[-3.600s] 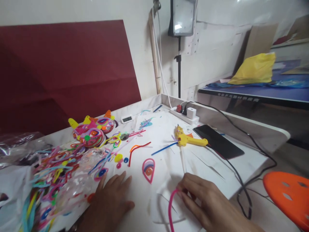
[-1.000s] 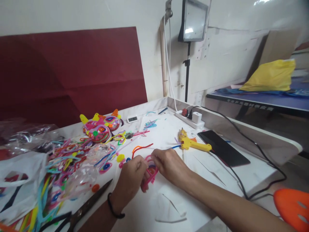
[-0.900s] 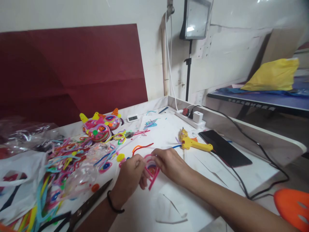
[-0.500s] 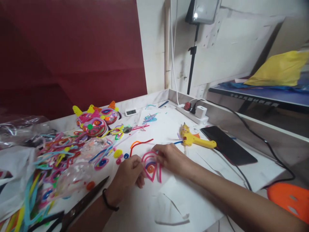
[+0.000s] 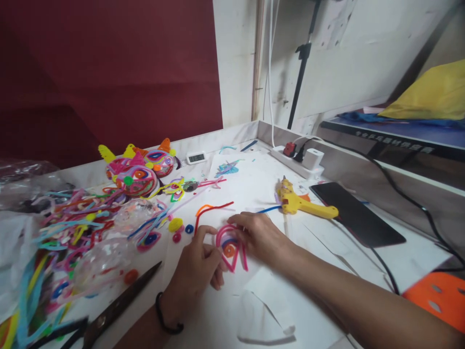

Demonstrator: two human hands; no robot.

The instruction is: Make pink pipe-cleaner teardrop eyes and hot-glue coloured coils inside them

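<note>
While the left hand [image 5: 199, 259] grips the pipe-cleaner eye [image 5: 228, 250] over the white paper [image 5: 203, 317], the right hand [image 5: 256, 237] pinches a pink pipe cleaner [image 5: 244, 259] arched round its top; the eye's centre looks finished; the strip's splayed right end seems unfixed.

Hands [image 5: 198, 264] — right pinching pink strip [image 5: 245, 258], left at teardrop eye [image 5: 229, 250] | yellow glue gun [image 5: 290, 201] — beside black phone [image 5: 358, 213]

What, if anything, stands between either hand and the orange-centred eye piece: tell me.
Nothing visible separates the left hand from the eye piece. By the right hand, only the pink strip at its fingertips comes between. The scissors lie off to the left.
</note>
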